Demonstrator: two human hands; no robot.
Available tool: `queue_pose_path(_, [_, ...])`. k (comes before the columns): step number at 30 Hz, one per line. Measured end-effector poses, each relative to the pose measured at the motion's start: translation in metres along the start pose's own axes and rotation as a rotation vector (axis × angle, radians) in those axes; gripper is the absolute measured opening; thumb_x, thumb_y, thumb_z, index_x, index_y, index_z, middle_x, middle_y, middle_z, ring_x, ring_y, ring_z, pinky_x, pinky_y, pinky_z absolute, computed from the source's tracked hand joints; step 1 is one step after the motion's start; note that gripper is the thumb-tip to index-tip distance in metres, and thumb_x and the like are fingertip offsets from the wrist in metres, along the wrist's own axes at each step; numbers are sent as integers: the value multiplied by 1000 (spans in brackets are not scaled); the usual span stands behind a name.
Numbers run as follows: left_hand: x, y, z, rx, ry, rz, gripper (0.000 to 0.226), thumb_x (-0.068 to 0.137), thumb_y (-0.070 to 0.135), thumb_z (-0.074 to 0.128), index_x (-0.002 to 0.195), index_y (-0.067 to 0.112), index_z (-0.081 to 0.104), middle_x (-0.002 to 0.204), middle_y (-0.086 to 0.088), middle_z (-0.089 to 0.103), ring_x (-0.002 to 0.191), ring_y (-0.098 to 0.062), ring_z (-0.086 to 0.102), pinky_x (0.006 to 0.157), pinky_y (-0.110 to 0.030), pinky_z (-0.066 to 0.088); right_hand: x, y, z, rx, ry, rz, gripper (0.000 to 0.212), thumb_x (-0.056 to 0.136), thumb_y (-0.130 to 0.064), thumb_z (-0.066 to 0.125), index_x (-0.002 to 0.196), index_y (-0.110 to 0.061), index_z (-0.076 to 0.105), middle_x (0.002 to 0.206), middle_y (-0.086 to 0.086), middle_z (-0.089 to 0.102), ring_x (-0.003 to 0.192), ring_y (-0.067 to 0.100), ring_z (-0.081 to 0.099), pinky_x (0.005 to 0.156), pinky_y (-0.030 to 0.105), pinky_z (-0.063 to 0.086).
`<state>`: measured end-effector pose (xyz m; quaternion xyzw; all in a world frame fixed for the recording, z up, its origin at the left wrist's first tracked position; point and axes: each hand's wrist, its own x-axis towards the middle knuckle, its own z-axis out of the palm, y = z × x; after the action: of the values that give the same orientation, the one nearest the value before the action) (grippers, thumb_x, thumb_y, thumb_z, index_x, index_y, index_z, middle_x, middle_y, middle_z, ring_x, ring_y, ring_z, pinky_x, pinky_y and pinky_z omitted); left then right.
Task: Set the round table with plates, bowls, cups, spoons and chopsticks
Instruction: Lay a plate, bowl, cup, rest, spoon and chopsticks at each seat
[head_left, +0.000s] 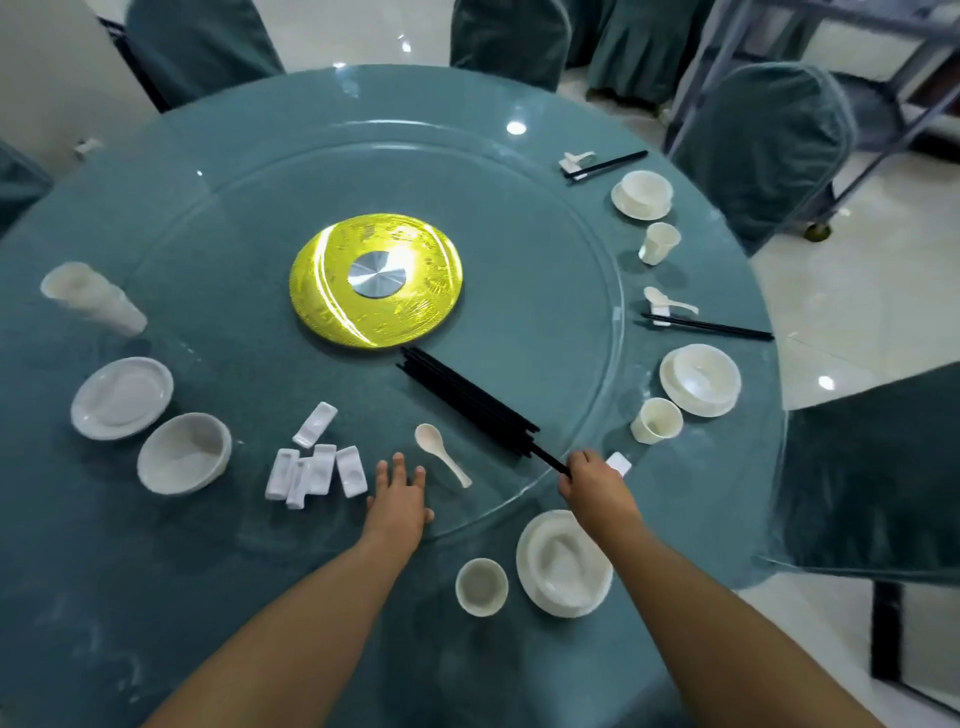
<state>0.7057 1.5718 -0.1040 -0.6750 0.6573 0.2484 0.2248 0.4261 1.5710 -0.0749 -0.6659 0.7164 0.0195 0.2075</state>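
The right hand (589, 480) pinches the near tips of black chopsticks (470, 402) (thin, stiff, light, likely slippery on glass). The left hand (397, 493) rests open, flat on the worktop (156, 597).

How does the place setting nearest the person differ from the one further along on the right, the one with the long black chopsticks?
The nearest setting has a bowl on a plate and a cup, but no spoon or chopsticks laid out yet. The setting on the right already has a spoon and chopsticks lying on a rest. The right hand is pinching chopsticks from the loose bundle. Both settings share a white bowl on a plate with a cup beside it.
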Motion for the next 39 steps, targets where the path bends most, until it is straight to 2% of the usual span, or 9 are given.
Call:
queue_pose_path(2, [-2, 4, -2, -12, -2, 2, 77, 98, 37, 54, 157, 21, 7, 163, -11, -13, 150, -35, -10, 114, -53, 28, -17, 27, -3, 13, -20, 69, 15, 94, -22, 49, 99, -8, 52, 106, 12, 55, 90, 37, 60, 68, 38, 43])
queue_pose_path(6, [-2, 11, -4, -44, -18, -14, 77, 98, 36, 55, 157, 22, 7, 163, -10, -15, 150, -35, -12, 115, -54, 28, -47, 74, -1, 79, -79, 223, 21, 93, -25, 50, 105, -9, 55, 112, 11, 54, 97, 34, 59, 80, 37, 47])
queue_pose_path(11, [2, 23, -4, -33, 9, -24, 76, 98, 36, 54, 157, 21, 10, 164, -12, -11, 150, -36, -10, 116, -51, 29, -71, 119, 9, 111, -101, 323, 22, 95, -25, 51, 107, -7, 55, 114, 13, 55, 101, 33, 58, 83, 36, 47])
queue_pose_path(19, [5, 36, -4, 36, 40, -6, 72, 100, 38, 49, 157, 15, 10, 162, -22, -7, 149, -41, -5, 120, -48, 20, -82, 141, 19, 126, -118, 313, 23, 96, -26, 51, 107, -6, 56, 115, 13, 55, 103, 31, 58, 83, 35, 47])
queue_pose_path(25, [4, 42, -5, 15, 34, -11, 73, 101, 38, 49, 157, 16, 8, 162, -20, -8, 149, -42, -6, 120, -48, 21, -84, 147, 26, 125, -103, 303, 23, 97, -26, 51, 108, -7, 57, 117, 11, 53, 102, 31, 58, 81, 36, 48])
queue_pose_path(31, [3, 40, -5, 26, 48, -6, 72, 100, 37, 50, 157, 16, 11, 162, -20, -7, 149, -42, -3, 118, -47, 25, -87, 140, 22, 210, -64, 355, 40, 95, -29, 57, 131, -11, 49, 130, 11, 46, 110, 34, 57, 91, 37, 47])
queue_pose_path(35, [2, 36, -4, 20, 45, -14, 72, 100, 37, 49, 157, 16, 10, 163, -19, -8, 149, -41, -5, 119, -47, 24, -68, 101, 16, 253, -27, 261, 35, 96, -26, 55, 127, -9, 52, 127, 10, 47, 104, 34, 58, 89, 37, 47])
queue_pose_path(39, [3, 31, 0, -32, 66, 3, 72, 100, 35, 51, 157, 17, 12, 163, -17, -8, 150, -40, -6, 119, -49, 22, -38, 31, 16, 251, 44, -25, 23, 97, -18, 54, 111, -2, 62, 115, 10, 56, 103, 30, 56, 86, 38, 47])
